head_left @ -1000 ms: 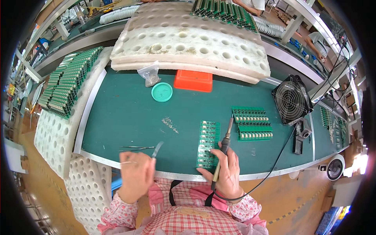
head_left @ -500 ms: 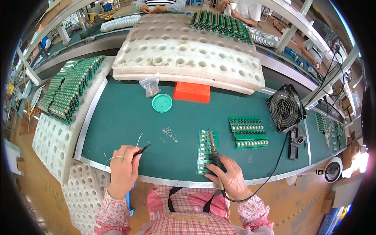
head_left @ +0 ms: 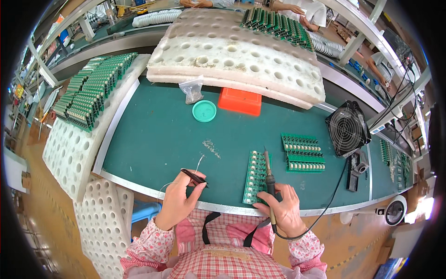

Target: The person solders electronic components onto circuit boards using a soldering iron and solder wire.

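My left hand point(head_left: 178, 201) is closed on dark tweezers point(head_left: 193, 177), and a thin strand of solder wire point(head_left: 200, 162) also runs through its fingers, its end sticking up past them. A soldering iron point(head_left: 270, 187) with a dark grip is in my right hand point(head_left: 287, 210), its tip pointing away from me over the right edge of a green circuit board point(head_left: 253, 179). That board lies near the table's front edge and carries a row of white parts. Fingers of my right hand rest by its near end. Whether the iron's tip touches the board, I cannot tell.
More circuit boards point(head_left: 304, 160) lie to the right, before a black fan point(head_left: 347, 129). Foam blocks point(head_left: 223, 60) bearing boards stand behind and left. A red box point(head_left: 239, 102), turquoise lid point(head_left: 204, 111) and plastic bag point(head_left: 191, 90) sit at the back. The iron's cord point(head_left: 327, 204) curves right.
My left hand has moved right, closer to the board, with the tweezers and solder wire. My right hand still holds the iron over the board. The whole view has shifted slightly.
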Tool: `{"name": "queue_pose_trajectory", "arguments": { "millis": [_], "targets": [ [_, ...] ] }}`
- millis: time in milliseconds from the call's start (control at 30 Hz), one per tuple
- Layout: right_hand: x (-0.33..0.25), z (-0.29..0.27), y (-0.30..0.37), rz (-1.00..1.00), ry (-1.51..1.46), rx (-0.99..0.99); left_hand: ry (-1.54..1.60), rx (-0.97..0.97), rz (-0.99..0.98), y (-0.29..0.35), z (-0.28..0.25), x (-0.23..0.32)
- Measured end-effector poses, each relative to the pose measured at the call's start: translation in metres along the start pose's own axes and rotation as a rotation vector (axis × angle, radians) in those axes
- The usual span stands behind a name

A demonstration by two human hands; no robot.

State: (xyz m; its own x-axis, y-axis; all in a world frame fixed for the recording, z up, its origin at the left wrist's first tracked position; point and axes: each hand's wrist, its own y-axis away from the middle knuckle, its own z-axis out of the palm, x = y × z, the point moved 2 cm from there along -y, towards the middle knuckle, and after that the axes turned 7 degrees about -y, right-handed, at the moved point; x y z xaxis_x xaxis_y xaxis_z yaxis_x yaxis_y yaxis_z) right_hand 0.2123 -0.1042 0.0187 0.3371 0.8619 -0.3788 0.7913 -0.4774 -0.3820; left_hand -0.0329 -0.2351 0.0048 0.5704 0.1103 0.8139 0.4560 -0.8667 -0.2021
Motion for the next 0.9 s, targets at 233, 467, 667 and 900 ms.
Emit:
{"name": "queue_pose_trajectory", "arguments": {
  "millis": [233,467,667,900],
  "targets": [
    [-0.006,-0.005,0.023,-0.045,-0.079,-0.105,-0.156,-0.07,0.117,-0.005,-0.003,-0.002],
    [-0.001,0.007,0.0,0.171,-0.225,-0.013,-0.098,0.115,-0.02,-0.029,-0.004,-0.008],
    [-0.006,0.018,-0.011,0.085,-0.265,-0.016,-0.098,0.171,-0.021,-0.044,-0.006,-0.023],
    [0.002,0.02,0.002,0.212,-0.343,0.092,-0.142,0.151,0.02,-0.041,0.004,-0.025]
  ]
}}
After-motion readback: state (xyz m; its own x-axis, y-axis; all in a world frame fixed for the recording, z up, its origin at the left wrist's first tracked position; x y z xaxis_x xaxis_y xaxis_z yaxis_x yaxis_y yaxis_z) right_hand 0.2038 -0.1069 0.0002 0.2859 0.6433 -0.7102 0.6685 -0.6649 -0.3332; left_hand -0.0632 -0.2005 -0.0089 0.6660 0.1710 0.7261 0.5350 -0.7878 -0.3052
